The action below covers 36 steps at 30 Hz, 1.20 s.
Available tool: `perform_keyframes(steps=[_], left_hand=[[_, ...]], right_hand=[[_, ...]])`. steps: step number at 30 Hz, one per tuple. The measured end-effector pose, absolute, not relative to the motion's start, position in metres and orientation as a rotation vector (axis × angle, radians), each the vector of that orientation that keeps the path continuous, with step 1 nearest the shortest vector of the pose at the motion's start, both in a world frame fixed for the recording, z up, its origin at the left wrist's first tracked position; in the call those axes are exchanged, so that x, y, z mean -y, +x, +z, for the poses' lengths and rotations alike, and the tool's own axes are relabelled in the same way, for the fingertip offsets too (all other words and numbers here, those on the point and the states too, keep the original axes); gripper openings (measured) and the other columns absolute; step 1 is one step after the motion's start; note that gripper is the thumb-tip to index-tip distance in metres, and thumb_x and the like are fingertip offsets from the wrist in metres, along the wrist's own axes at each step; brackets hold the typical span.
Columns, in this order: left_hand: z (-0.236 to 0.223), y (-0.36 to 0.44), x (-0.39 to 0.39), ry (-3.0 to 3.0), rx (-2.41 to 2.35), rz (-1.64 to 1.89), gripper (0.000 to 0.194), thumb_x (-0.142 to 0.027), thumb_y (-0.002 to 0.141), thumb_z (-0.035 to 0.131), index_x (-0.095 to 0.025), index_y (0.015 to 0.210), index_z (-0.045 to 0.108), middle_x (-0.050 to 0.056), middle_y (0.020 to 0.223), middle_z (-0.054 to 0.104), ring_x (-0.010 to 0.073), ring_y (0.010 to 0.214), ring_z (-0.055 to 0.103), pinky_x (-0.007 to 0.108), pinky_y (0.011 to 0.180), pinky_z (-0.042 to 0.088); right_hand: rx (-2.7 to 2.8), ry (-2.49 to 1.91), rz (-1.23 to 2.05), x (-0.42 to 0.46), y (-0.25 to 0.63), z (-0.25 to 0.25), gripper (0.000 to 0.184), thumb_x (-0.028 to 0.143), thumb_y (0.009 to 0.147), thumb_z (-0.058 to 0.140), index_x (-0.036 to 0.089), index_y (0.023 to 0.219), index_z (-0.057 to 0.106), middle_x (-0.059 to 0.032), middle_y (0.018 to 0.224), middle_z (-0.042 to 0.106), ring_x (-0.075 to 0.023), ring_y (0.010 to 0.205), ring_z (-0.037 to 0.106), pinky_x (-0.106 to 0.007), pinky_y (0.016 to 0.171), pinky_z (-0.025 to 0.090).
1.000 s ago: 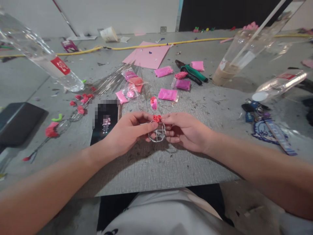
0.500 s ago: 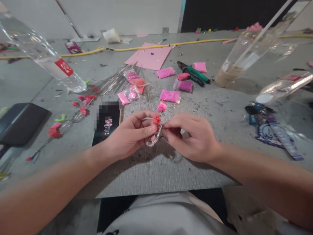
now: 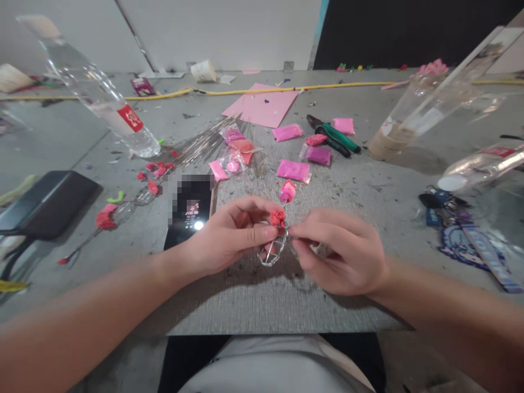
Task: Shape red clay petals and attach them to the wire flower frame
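Note:
Between thumb and fingers, my left hand (image 3: 237, 234) grips a small silvery wire ring (image 3: 270, 262) with thin wires crossing inside it. A red clay-like flower (image 3: 277, 217) sits at the top of this ring, beside my left fingertips. My right hand (image 3: 344, 251) is closed in a pinch at the ring's right edge, apparently on a thin wire; its fingertips hide most of it. Just beyond the ring is a pink-and-purple flower (image 3: 287, 191); whether it is joined to the ring I cannot tell.
A phone (image 3: 188, 218) lies left of my left hand. Beyond are pink packets (image 3: 293, 171), green-handled pliers (image 3: 335, 136), loose wires (image 3: 204, 142) and a pink sheet (image 3: 262, 106). Bottles (image 3: 102, 98) and a plastic cup (image 3: 393, 131) stand at the sides; keys (image 3: 436, 204) lie right.
The camera view has shifted, so everything sits slightly lower and further right. The wire ring has turned and shows its crossing wires more openly. Both hands keep their holds.

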<state>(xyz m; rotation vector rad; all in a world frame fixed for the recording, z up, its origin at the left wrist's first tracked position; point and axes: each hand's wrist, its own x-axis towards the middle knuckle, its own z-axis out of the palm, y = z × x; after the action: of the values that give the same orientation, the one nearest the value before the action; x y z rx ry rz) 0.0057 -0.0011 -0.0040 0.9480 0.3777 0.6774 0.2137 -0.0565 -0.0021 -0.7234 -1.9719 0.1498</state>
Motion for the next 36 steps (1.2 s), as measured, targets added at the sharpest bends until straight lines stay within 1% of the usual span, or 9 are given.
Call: perform_keyframes(steps=[3, 6, 11, 17, 22, 25, 31, 36], left_hand=[[-0.0033, 0.006, 0.0014, 0.962, -0.386, 0.655, 0.017, -0.009, 0.088, 0.077, -0.017, 0.103, 0.076, -0.001, 0.083, 0.072, 0.0067, 0.068, 0.067, 0.014, 0.063, 0.058], [-0.0028, 0.0063, 0.0012, 0.963, -0.414, 0.662, 0.016, -0.009, 0.088, 0.077, -0.017, 0.101, 0.075, -0.001, 0.081, 0.072, 0.0064, 0.067, 0.067, 0.013, 0.061, 0.056], [-0.0008, 0.008, 0.0015, 0.97, -0.495, 0.725, 0.016, -0.009, 0.084, 0.081, -0.017, 0.095, 0.073, -0.003, 0.076, 0.07, 0.0056, 0.062, 0.064, 0.014, 0.059, 0.055], [-0.0036, 0.0078, 0.0016, 1.019, -0.506, 0.772, 0.019, -0.009, 0.085, 0.08, -0.017, 0.096, 0.068, -0.002, 0.079, 0.071, 0.0059, 0.064, 0.064, 0.015, 0.06, 0.055], [-0.0046, 0.007, 0.0027, 1.024, -0.527, 0.782, 0.023, -0.01, 0.087, 0.078, -0.02, 0.103, 0.066, -0.004, 0.083, 0.07, 0.0061, 0.063, 0.063, 0.015, 0.058, 0.055], [-0.0041, 0.0076, 0.0029, 1.034, -0.532, 0.792, 0.024, -0.011, 0.086, 0.079, -0.021, 0.103, 0.066, -0.004, 0.084, 0.069, 0.0069, 0.065, 0.064, 0.016, 0.057, 0.055], [-0.0075, 0.0072, 0.0022, 1.148, -0.52, 0.834, 0.022, -0.013, 0.087, 0.079, -0.02, 0.104, 0.068, 0.0, 0.09, 0.068, 0.0084, 0.071, 0.064, 0.016, 0.061, 0.057], [-0.0098, 0.0045, 0.0018, 1.185, -0.506, 0.811, 0.019, -0.012, 0.089, 0.077, -0.02, 0.104, 0.067, 0.0, 0.095, 0.067, 0.0078, 0.073, 0.064, 0.016, 0.063, 0.058]], right_hand=[[1.999, -0.671, 0.125, 0.0556, 0.2151, -0.0011, 0.02, 0.003, 0.086, 0.059, 0.015, 0.101, 0.063, -0.0032, 0.077, 0.066, -0.0141, 0.067, 0.06, -0.028, 0.063, 0.053], [2.061, -0.636, 0.074, 0.0542, 0.2183, 0.0001, 0.025, 0.002, 0.082, 0.054, 0.014, 0.102, 0.063, -0.0046, 0.079, 0.065, -0.0156, 0.068, 0.059, -0.03, 0.062, 0.053], [2.126, -0.612, 0.025, 0.0545, 0.2215, 0.0041, 0.028, 0.007, 0.08, 0.054, 0.013, 0.106, 0.064, -0.0054, 0.079, 0.066, -0.0173, 0.067, 0.061, -0.031, 0.06, 0.054], [2.282, -0.714, -0.073, 0.0539, 0.2182, 0.0032, 0.021, 0.013, 0.085, 0.056, 0.01, 0.101, 0.068, -0.0089, 0.082, 0.07, -0.0198, 0.069, 0.064, -0.034, 0.061, 0.056], [2.314, -0.808, -0.249, 0.0557, 0.2165, 0.0018, 0.026, 0.015, 0.087, 0.058, 0.005, 0.108, 0.069, -0.012, 0.089, 0.074, -0.0226, 0.074, 0.067, -0.037, 0.064, 0.059], [2.319, -0.873, -0.335, 0.0574, 0.2158, 0.0023, 0.028, 0.017, 0.088, 0.058, 0.005, 0.111, 0.069, -0.012, 0.089, 0.075, -0.0235, 0.074, 0.067, -0.037, 0.061, 0.059], [2.323, -0.88, -0.457, 0.0598, 0.2156, 0.0042, 0.029, 0.018, 0.089, 0.058, 0.005, 0.112, 0.069, -0.0122, 0.091, 0.077, -0.023, 0.073, 0.069, -0.036, 0.054, 0.058], [2.327, -0.885, -0.479, 0.0606, 0.2147, 0.0052, 0.029, 0.019, 0.09, 0.058, 0.004, 0.112, 0.071, -0.0115, 0.09, 0.078, -0.0231, 0.072, 0.07, -0.035, 0.052, 0.057]])
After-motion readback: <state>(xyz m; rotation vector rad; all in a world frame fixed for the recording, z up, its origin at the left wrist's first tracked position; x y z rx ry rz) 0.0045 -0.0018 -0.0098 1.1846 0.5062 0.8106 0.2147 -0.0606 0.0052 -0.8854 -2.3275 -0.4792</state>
